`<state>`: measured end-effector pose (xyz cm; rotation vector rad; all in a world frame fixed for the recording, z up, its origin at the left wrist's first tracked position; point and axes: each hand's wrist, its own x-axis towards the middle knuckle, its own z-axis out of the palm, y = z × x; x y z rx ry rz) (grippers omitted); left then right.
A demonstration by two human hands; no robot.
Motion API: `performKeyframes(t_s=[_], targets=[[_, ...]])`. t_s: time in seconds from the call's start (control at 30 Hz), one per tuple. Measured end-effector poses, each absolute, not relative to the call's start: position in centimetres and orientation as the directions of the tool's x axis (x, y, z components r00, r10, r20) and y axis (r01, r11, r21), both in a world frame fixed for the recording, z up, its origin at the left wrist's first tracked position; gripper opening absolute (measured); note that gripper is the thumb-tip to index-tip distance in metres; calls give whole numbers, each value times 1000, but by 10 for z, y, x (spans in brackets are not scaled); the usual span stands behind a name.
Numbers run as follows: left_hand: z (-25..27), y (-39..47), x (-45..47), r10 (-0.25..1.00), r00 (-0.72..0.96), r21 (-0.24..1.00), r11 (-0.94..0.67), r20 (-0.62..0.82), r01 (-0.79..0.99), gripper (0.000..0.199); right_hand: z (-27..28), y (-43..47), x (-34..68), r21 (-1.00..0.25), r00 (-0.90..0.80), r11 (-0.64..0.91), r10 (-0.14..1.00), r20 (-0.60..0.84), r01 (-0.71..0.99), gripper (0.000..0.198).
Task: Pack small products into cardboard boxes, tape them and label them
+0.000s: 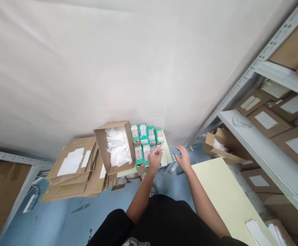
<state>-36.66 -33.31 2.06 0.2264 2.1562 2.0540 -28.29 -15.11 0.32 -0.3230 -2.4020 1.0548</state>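
My left hand (155, 159) is over the front right of several green boxes with pink labels (143, 131). Its fingers point away from me and look loosely stretched, with nothing visible in them. Whether it touches the boxes below I cannot tell. My right hand (183, 158) hovers to the right, past the end of the small table (167, 147), with thumb and fingers apart and nothing held. A pale box (163, 158) lies by my left fingers. Left of the green boxes, an open cardboard box (100, 147) holds crumpled white material (118, 147).
Flattened cardboard (91, 181) is stacked at the left. A cream tabletop (215, 181) lies on my right, near a metal shelf (274, 150) loaded with cartons. An open carton (210, 141) stands beneath the shelf. A power strip (174, 166) is on the blue floor.
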Motion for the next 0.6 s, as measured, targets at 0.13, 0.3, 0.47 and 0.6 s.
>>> performKeyframes(t_s=[0.13, 0.3, 0.47, 0.6], targets=[[16, -379, -402, 177, -984, 994, 108, -33, -14, 59, 0, -186, -335, -739, -896, 673, 314, 314, -23, 36], [-6, -408, -438, 72, -993, 968, 240, -89, -70, 63, -15, -210, -391, -764, -940, 642, 215, 264, -68, 37], [-43, -411, -484, 2, -993, 961, 253, -120, -115, 58, -49, -218, -448, -814, -969, 580, 177, 172, -38, 43], [-70, -403, -526, -21, -976, 951, 221, -215, -215, 57, -84, -223, -496, -875, -970, 473, 243, 17, 103, 45]])
